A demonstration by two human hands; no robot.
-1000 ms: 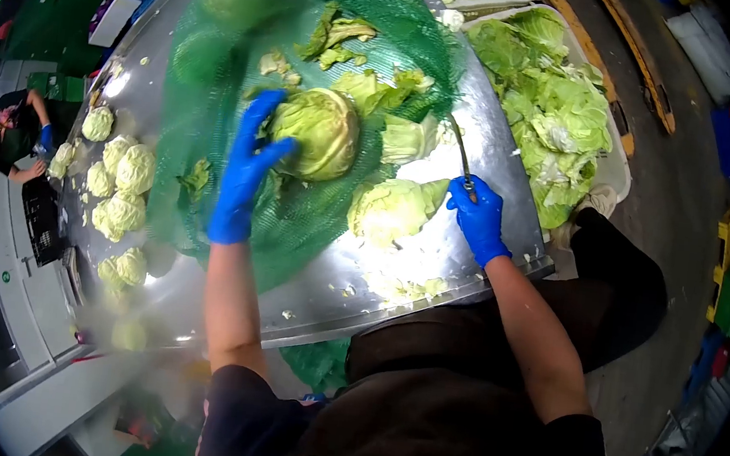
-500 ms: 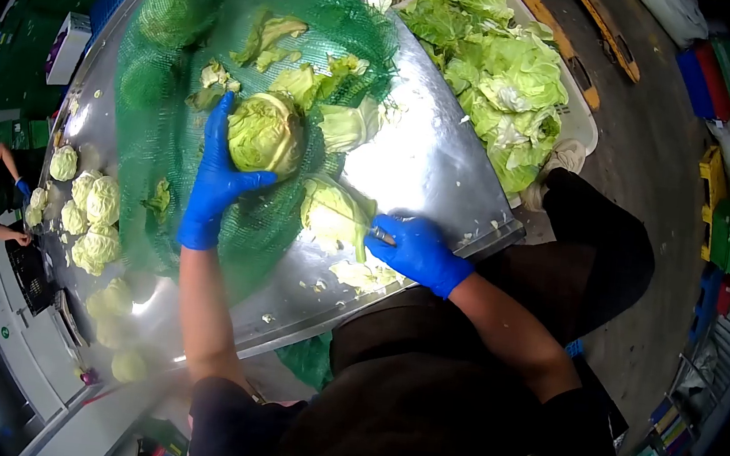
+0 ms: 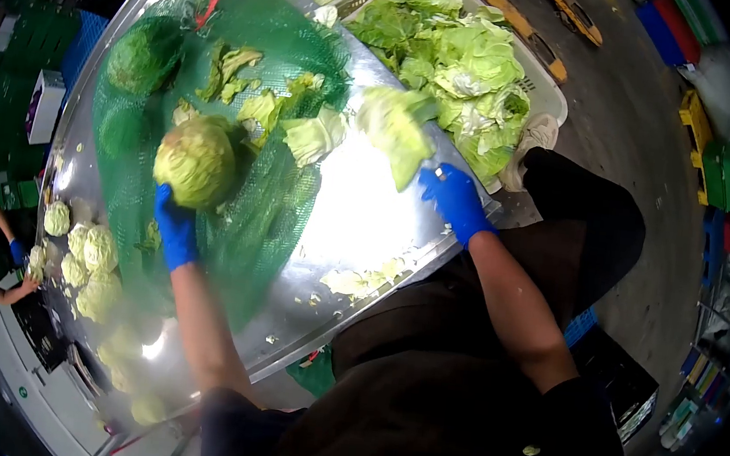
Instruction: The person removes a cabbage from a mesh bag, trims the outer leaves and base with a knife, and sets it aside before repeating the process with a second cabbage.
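Note:
My left hand [image 3: 175,224], in a blue glove, grips the lower left side of a round green cabbage [image 3: 196,161] over a green mesh sack [image 3: 273,209]. My right hand [image 3: 456,204], also blue-gloved, is closed around a knife [image 3: 440,174]; only a bit of its handle shows. Just beyond those fingers a loose cabbage leaf [image 3: 395,131], smeared by motion, overlaps the table's edge. More torn leaves [image 3: 314,135] lie on the sack. A second cabbage [image 3: 141,58] shows through the mesh at the far left.
A pale crate [image 3: 550,94] piled with cabbage leaves [image 3: 479,71] stands beyond the metal table [image 3: 353,218]. Several trimmed cabbages [image 3: 98,249] sit along the table's left side. Leaf scraps [image 3: 364,280] lie near the front edge. Another person [image 3: 2,252] works at far left.
My right hand has moved up and right toward the crate, and the big leaf beside it has shifted the same way. My left hand has tilted the cabbage and moved it left and down.

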